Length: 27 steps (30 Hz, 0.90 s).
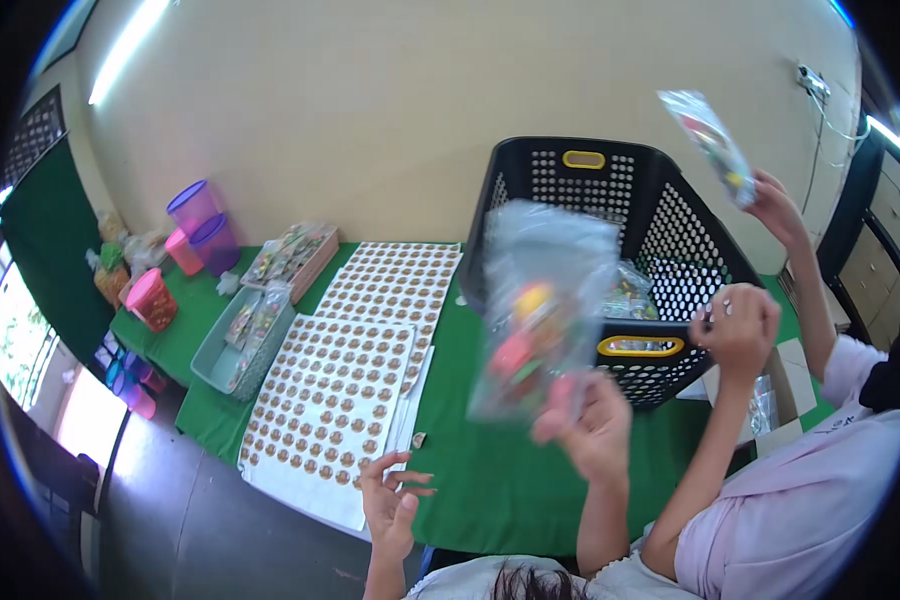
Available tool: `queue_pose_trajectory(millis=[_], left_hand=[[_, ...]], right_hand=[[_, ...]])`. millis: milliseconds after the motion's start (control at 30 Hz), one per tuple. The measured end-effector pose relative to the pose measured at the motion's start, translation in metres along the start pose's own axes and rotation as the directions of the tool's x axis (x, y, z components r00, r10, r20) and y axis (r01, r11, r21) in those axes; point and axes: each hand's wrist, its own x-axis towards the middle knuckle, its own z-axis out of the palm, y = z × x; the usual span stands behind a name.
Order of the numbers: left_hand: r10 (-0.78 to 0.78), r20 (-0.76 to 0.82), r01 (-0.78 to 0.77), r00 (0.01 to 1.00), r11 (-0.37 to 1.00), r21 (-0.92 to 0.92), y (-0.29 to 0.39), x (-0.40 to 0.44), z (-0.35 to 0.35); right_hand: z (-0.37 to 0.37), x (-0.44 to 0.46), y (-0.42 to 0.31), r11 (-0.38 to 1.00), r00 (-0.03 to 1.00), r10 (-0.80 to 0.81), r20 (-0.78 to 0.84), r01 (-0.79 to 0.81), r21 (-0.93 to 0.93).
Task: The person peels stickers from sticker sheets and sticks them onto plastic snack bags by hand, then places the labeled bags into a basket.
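My right hand (595, 432) grips the lower edge of a clear plastic bag (550, 310), lifted in front of the basket. Red and yellow pieces show inside the bag, too blurred to name. My left hand (390, 508) hangs with its fingers apart and holds nothing, near the front edge of sheets of round brown stickers (320, 390). A small scrap (418, 440) lies on the green cloth just beyond its fingers. Behind the bag stands a large black perforated basket (690, 220) with yellow-rimmed handles; more filled bags (630, 292) lie in it.
At the right, a co-worker's hand (775, 208) holds up another filled bag (710, 145); their other hand (740, 328) is at the basket rim. A teal basket (210, 355) and a pink basket (315, 262) hold packets at the left. Purple and pink bins (213, 245) stand behind.
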Motion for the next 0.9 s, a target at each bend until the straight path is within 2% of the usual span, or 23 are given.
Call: queue_pose_trajectory(millis=[33, 100, 167, 233, 267, 333, 367, 433, 467, 567, 633, 733, 800, 867, 900], left_hand=[[-0.009, -0.064, 0.009, 0.998, 1.000, 0.014, -0.001, -0.002, -0.007], [0.019, -0.106, -0.019, 0.994, 1.000, 0.005, -0.002, -0.006, -0.022], [0.004, -0.152, -0.008, 0.988, 1.000, -0.022, -0.001, -0.011, -0.029], [0.020, -0.191, -0.027, 0.981, 0.999, -0.037, 0.001, -0.016, -0.033], [0.001, -0.185, -0.006, 0.983, 1.000, -0.027, 0.001, -0.019, -0.034], [-0.004, -0.202, 0.008, 0.979, 1.000, 0.018, 0.001, -0.024, -0.037], [-0.002, -0.219, 0.009, 0.976, 1.000, 0.029, 0.000, -0.025, -0.040], [-0.020, -0.196, 0.032, 0.980, 0.998, 0.061, -0.001, -0.027, -0.049], [-0.010, -0.207, 0.020, 0.978, 0.999, 0.048, 0.000, -0.025, -0.051], [0.020, -0.223, -0.016, 0.975, 1.000, 0.023, -0.001, -0.022, -0.066], [0.031, -0.262, -0.045, 0.965, 0.998, -0.047, -0.012, -0.018, -0.076], [0.060, -0.267, -0.043, 0.962, 0.997, 0.068, -0.014, -0.017, -0.092], [0.043, -0.304, -0.002, 0.952, 0.991, 0.133, -0.020, -0.029, -0.111], [0.011, -0.397, 0.027, 0.918, 0.996, 0.090, -0.007, -0.046, -0.122], [-0.007, -0.443, 0.056, 0.897, 0.994, 0.098, -0.003, -0.055, -0.129]], right_hand=[[-0.001, 0.006, -0.002, 0.989, 0.989, -0.094, -0.117, 0.107, 0.107], [-0.004, 0.009, -0.016, 0.920, 0.964, -0.258, -0.058, 0.263, 0.290], [-0.006, 0.001, -0.019, 0.939, 0.957, -0.282, -0.063, 0.289, 0.189], [-0.016, -0.008, -0.014, 0.981, 0.975, -0.193, 0.113, 0.190, 0.037], [-0.016, -0.008, -0.013, 0.983, 0.973, -0.181, 0.144, 0.176, 0.043], [-0.012, -0.012, -0.008, 0.966, 0.968, -0.071, 0.240, 0.126, -0.225], [-0.007, -0.013, -0.005, 0.970, 0.966, -0.062, 0.251, 0.118, -0.213], [0.002, -0.018, -0.001, 0.892, 0.909, -0.072, 0.411, 0.243, -0.382], [0.005, -0.019, -0.002, 0.892, 0.906, -0.069, 0.418, 0.244, -0.380], [0.019, -0.023, -0.008, 0.773, 0.801, 0.111, 0.588, 0.302, -0.557], [0.019, -0.022, -0.002, 0.748, 0.811, 0.076, 0.580, 0.338, -0.571], [0.016, -0.011, 0.027, 0.829, 0.819, 0.267, 0.508, 0.073, -0.554], [0.045, 0.005, 0.050, 0.819, 0.783, 0.309, 0.541, 0.070, -0.569], [0.073, 0.013, 0.079, 0.811, 0.727, 0.356, 0.587, 0.073, -0.581], [0.086, 0.014, 0.097, 0.834, 0.661, 0.355, 0.661, 0.096, -0.544]])
